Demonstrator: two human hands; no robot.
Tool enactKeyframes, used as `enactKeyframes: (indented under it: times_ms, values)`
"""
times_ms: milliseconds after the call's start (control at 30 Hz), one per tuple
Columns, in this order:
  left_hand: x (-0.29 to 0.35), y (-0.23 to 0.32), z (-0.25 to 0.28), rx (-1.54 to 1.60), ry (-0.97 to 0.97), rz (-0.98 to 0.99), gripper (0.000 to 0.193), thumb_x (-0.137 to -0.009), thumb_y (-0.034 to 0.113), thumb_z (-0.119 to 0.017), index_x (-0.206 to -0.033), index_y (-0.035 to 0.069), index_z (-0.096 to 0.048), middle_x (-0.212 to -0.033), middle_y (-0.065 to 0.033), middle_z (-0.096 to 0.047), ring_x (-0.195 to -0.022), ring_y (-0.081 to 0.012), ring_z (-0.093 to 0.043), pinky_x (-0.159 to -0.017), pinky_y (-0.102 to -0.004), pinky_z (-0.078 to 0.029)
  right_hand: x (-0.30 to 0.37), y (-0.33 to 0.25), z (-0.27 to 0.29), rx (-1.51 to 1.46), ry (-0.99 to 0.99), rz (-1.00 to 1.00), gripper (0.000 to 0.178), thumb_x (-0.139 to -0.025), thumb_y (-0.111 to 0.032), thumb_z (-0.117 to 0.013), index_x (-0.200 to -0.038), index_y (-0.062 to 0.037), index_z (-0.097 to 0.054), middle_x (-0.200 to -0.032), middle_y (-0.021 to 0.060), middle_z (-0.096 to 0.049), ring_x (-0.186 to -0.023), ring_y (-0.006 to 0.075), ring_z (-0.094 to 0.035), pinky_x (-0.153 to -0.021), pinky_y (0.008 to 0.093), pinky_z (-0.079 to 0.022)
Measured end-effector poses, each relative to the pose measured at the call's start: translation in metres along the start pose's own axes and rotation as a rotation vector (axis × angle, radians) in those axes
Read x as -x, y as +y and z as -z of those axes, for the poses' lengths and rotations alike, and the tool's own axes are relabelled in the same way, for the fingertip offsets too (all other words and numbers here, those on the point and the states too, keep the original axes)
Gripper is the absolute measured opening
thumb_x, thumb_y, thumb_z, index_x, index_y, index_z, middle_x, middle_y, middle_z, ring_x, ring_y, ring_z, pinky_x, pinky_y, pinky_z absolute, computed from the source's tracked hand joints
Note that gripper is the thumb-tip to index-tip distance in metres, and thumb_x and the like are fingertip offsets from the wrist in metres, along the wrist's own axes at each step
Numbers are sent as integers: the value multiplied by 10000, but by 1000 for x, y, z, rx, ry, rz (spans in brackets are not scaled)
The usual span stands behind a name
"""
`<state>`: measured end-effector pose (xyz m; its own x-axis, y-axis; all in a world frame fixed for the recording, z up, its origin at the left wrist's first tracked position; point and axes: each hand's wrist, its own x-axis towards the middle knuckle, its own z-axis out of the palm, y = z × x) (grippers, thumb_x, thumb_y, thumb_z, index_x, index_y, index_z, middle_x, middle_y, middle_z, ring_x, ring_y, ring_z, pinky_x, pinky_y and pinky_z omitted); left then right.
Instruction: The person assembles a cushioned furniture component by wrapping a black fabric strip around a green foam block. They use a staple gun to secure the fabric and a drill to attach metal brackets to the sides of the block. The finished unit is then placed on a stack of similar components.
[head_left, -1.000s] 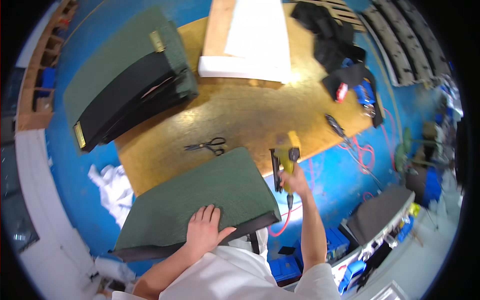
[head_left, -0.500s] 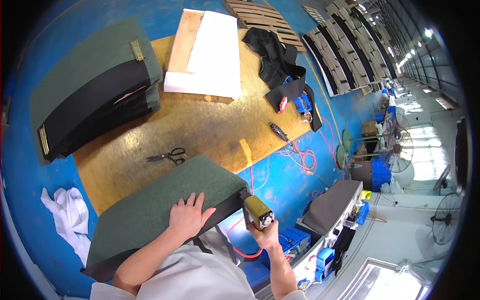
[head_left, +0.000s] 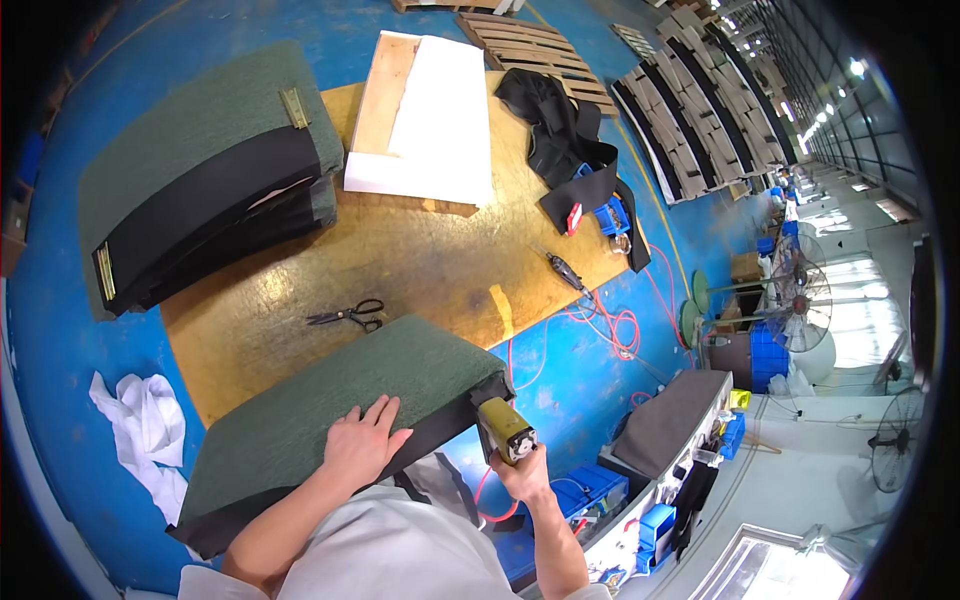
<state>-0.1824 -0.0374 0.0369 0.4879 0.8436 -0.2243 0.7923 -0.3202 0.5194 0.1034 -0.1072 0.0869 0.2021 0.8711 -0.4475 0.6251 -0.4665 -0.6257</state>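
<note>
A long upholstered piece (head_left: 330,405), green on its face and black along its side, lies across the near edge of the table and my lap. My left hand (head_left: 365,442) rests on the green face with its fingers stretched out, gripping nothing. At the right end of the piece, my right hand (head_left: 522,474) is wrapped round the handle of an olive-yellow staple gun (head_left: 503,422). The gun's nose is against or very near the black side by the corner; the exact contact is hidden. Black-handled scissors (head_left: 350,315) lie on the table just beyond the piece.
The wooden table (head_left: 400,245) bears a second green-and-black piece (head_left: 210,170), a white-covered wooden frame (head_left: 440,120), black fabric (head_left: 560,130), a blue bin (head_left: 612,216) and a dark corded tool (head_left: 567,271). Red hoses (head_left: 625,335) coil on the floor. White cloth (head_left: 145,430) lies left.
The staple gun has shifted slightly left and toward me along the black side near the corner. My left hand has slid a little left on the green face. The whole view has shifted slightly.
</note>
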Motion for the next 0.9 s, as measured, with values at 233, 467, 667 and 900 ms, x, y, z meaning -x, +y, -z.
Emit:
enactKeyframes:
  times_ms: [233,467,667,900]
  values:
    - [17,-14,10,5,7,-45,538,-1020,454,-543,-1423,98,-560,-1420,-105,-625,-1138,-374,-672,-909,-446,-571,15,-5,-20,-113,-71,-11,269,-785,-131,-723,-982,51,-696,-776,185,-710,-679,227,-675,-673,380,-547]
    - [26,-20,12,54,21,-56,521,-1021,449,-542,-1424,118,-568,-1432,-86,-618,-1162,-385,-663,-903,-451,-575,34,-17,-41,-125,-111,20,206,-785,-139,-722,-912,21,-691,-735,160,-705,-640,234,-692,-623,378,-546]
    - [31,-21,17,38,30,-65,477,-1010,382,-579,-1398,106,-583,-1422,-104,-622,-1146,-366,-668,-922,-445,-567,46,-26,-58,-115,-158,43,212,-800,-113,-701,-962,23,-694,-766,151,-708,-662,205,-661,-668,346,-548]
    - [82,-43,32,-52,71,-131,511,-900,333,-715,-1353,119,-612,-1374,-107,-636,-1150,-336,-660,-935,-443,-557,50,-29,-55,-186,-208,5,274,-789,-132,-748,-978,57,-687,-759,156,-708,-675,200,-678,-674,373,-553]
